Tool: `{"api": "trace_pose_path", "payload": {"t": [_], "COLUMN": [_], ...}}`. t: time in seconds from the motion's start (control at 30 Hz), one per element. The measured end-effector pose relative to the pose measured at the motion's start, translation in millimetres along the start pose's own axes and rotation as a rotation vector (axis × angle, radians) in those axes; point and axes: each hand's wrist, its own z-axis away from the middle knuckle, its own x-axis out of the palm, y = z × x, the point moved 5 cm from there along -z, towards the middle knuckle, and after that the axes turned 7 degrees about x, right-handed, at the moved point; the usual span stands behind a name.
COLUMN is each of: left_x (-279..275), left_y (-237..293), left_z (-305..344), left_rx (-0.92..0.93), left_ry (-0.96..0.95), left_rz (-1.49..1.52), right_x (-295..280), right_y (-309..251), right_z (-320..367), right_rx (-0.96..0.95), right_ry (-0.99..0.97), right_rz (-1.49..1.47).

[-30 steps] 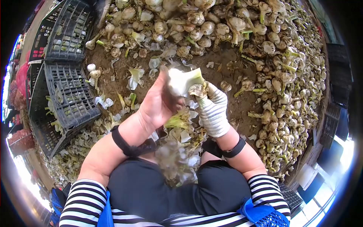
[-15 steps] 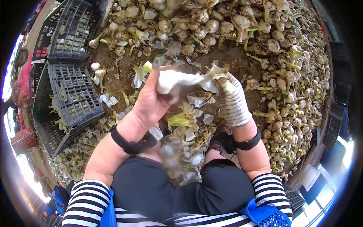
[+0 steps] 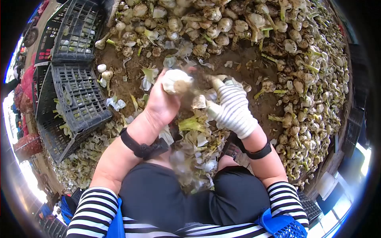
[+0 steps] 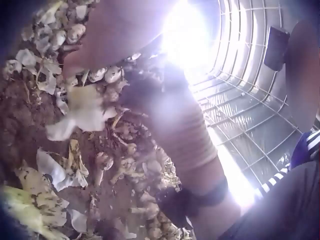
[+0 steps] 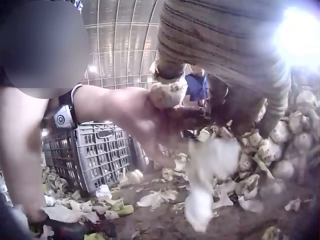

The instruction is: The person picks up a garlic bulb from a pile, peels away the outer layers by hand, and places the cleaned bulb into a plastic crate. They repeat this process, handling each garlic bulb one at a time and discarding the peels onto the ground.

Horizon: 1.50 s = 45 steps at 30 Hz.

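Note:
A whitish garlic bulb (image 3: 174,82), its root end showing, sits in my bare left hand (image 3: 163,101), gripped by the fingers and thumb. My right hand (image 3: 234,107) wears a white-and-grey striped glove and is just right of the bulb, its thumb and fingers spread apart. A scrap of garlic skin (image 3: 199,102) is at the gloved thumb's tip. In the right wrist view, blurred pale skins (image 5: 198,207) hang in the air below the glove (image 5: 225,45). The left wrist view also has a blurred skin (image 4: 82,117) below the left hand (image 4: 117,37).
Unpeeled garlic (image 3: 313,103) is heaped at the right and along the far side. Black plastic crates (image 3: 81,97) stand tilted at the left, with garlic inside. Loose skins and stalks (image 3: 194,139) cover the ground between the legs. A white bulb (image 3: 102,68) lies beside the crates.
The left hand has turned the bulb so its root end shows. The right hand pulled a strip of skin away to the right, came back toward the bulb and let go of the skin.

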Motion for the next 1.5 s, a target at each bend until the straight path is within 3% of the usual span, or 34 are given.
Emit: {"api": "trace_pose_path", "payload": {"t": [0.03, 0.1, 0.13, 0.17, 0.2, 0.23, 0.3, 0.4, 0.43, 0.5, 0.53, 0.57, 0.6, 0.63, 0.67, 0.7, 0.77, 0.8, 0.83, 0.9, 0.93, 0.97, 1.03, 1.07, 1.1, 1.17, 1.2, 1.23, 1.3, 1.33, 1.37, 1.43, 1.47, 1.5], "left_x": [7, 5, 10, 14, 14, 9, 1, 9, 3, 12, 5, 7, 9, 10, 10, 0, -10, -10, -10, -1, 2, 5, 19, 7, -1, 3, 8, 11, 20, 32, 31, 28, 32, 31], "left_y": [-3, -10, -9, -8, -8, -5, 3, 0, -2, -7, -19, -18, -16, -13, -4, 2, 8, 8, 4, -4, -10, -15, -3, 0, -5, -5, -8, -8, -17, -21, -22, -18, -13, -10], "left_z": [0, -1, 0, 1, 1, 0, -2, 1, 1, 3, 0, 0, 0, -1, -3, -7, -15, -12, -8, -2, 1, 2, -4, -12, -18, -6, -3, -2, 2, 8, 10, 11, 6, 7], "left_rx": [-0.020, -0.082, -0.112, -0.138, -0.136, -0.066, 0.074, -0.026, -0.027, -0.131, -0.166, -0.166, -0.145, -0.122, -0.035, 0.029, 0.063, 0.106, 0.103, 0.077, 0.017, -0.044, -0.026, 0.221, 0.133, 0.120, 0.061, 0.062, -0.052, -0.102, -0.102, 0.029, 0.169, 0.169], "left_ry": [-0.114, -0.092, -0.122, -0.150, -0.148, -0.059, 0.109, -0.191, -0.189, -0.336, -0.055, -0.056, -0.089, -0.121, -0.380, -0.043, 0.017, 0.074, 0.077, -0.039, -0.067, -0.095, -0.483, -0.231, -0.011, 0.098, 0.057, 0.059, 0.078, 0.044, 0.044, 0.006, -0.076, -0.079], "left_rz": [-0.044, -0.021, -0.007, 0.008, 0.008, -0.030, -0.107, 0.068, 0.071, 0.198, 0.101, 0.100, 0.066, 0.028, 0.088, -0.086, -0.051, -0.064, -0.062, -0.067, 0.023, 0.113, 0.144, -0.187, -0.061, -0.102, -0.049, -0.044, -0.105, -0.131, -0.130, -0.352, -0.315, -0.317], "right_x": [-1, 8, 14, 8, 8, 8, 16, 1, 5, -7, -5, -1, 0, 6, 10, 15, 23, 13, 34, 34, 40, 47, 14, 1, -9, -10, -3, 2, -3, 8, 8, 21, 20, 14], "right_y": [-3, -5, -7, -19, -34, -49, -55, -18, -3, -11, -12, -13, -16, -21, -34, -46, -46, -35, -10, 3, -2, -3, -38, -40, -34, -8, 11, 17, -10, -12, -10, 11, 16, 16], "right_z": [-3, -6, -7, -4, 5, 16, 22, 2, 2, -5, -5, -4, 0, 7, 18, 29, 37, 29, 25, 2, 2, 6, 12, 11, 11, -5, -9, -10, -10, 0, -3, -4, -4, -4], "right_rx": [-0.009, 0.037, -0.014, -0.032, -0.192, -0.351, -0.349, 0.154, 0.226, 0.008, -0.033, -0.075, -0.023, -0.090, -0.156, -0.222, -0.238, -0.267, 0.197, 0.364, 0.394, 0.316, 0.312, 0.154, 0.218, 0.349, 0.412, 0.411, -0.190, -0.245, -0.202, 0.423, 0.419, 0.418], "right_ry": [0.064, -0.078, -0.060, -0.123, -0.186, -0.248, -0.421, -0.030, 0.043, 0.146, 0.194, 0.239, 0.209, 0.127, 0.019, -0.092, -0.250, -0.017, -0.249, -0.195, -0.320, -0.259, -0.456, -0.334, -0.339, -0.017, 0.097, 0.093, 0.193, 0.209, 0.276, 0.025, -0.045, -0.042], "right_rz": [0.047, -0.203, -0.167, -0.335, -0.348, -0.362, -0.333, -0.674, -0.604, -0.529, -0.521, -0.517, -0.398, -0.324, -0.312, -0.299, -0.488, -0.508, -0.941, -0.985, -0.882, -0.853, -1.099, -0.935, -1.139, -1.348, -1.021, -1.017, -0.291, -0.231, -0.232, -0.911, -1.091, -1.092]}}
